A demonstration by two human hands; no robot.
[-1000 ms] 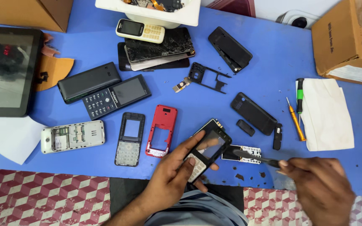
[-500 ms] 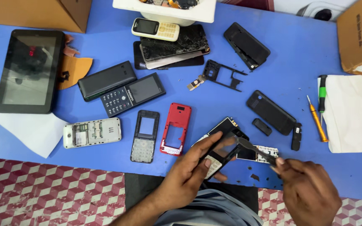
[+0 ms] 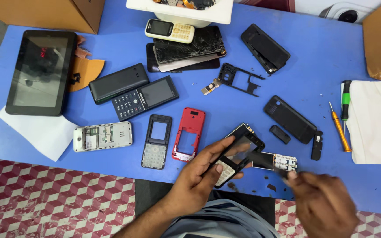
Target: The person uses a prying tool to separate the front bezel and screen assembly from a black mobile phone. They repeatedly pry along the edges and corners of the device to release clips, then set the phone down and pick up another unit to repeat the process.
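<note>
**Phone half apart in our hands, many pieces already loose**

We hold a black keypad phone front (image 3: 237,156) in our left hand (image 3: 199,183), fingers closed around its lower end and thumb across its edge, just above the near side of the blue counter (image 3: 323,57). Our right hand (image 3: 325,207) is blurred; its fingers seem pinched on something thin, but we cannot tell what. Between the two hands lies a bare circuit board (image 3: 275,161), touching the phone front.

As we judge it, the stripping is well along: the board is out, and a black back cover (image 3: 290,119) and small black pieces lie just beside it. The front still keeps its keypad.

Further off, a red frame (image 3: 189,133), a black keypad bezel (image 3: 157,141) and an opened white phone (image 3: 103,136) lie separate. An orange screwdriver (image 3: 340,128) rests untouched to the right.
</note>
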